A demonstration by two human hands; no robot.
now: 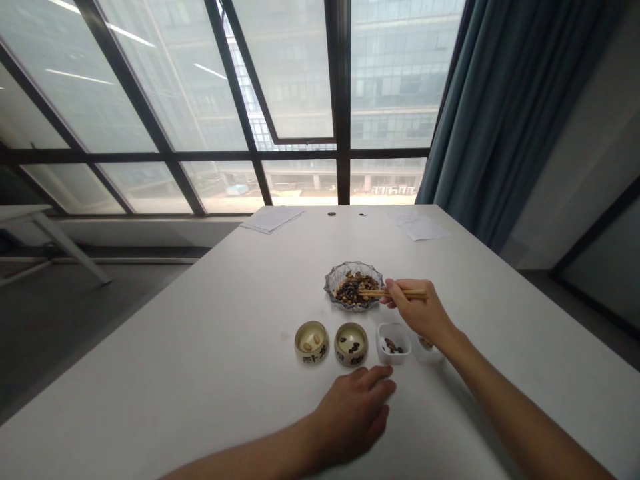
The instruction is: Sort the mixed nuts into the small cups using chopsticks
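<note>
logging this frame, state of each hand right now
Left hand: open, loosely curved, nothing visible in it.
Right hand: closed, holding chopsticks at the glass bowl.

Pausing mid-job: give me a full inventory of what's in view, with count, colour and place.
Bowl: 1, clear, mid-table
Mixed seeds: many, brown, black and tan, in bowl
Cups: 2, pale green, dark lettering, nearer than bowl
Tan pieces: 2, tan, left cup
Black seeds: several, black, right cup
Tubs: 2, clear, right of cups
Brown seeds: several, brown, left tub; right tub partly hidden
Papers: two lots, white, far corners
Table: 1, white, centre
Second table: 1, white, far left
Window: 1, dark-framed, behind
Curtain: 1, blue, right
Floor: grey
Chopsticks: 2, light brown, in right hand
Right hand: 1, bare, beside bowl
Left hand: 1, bare, before tubs
</note>
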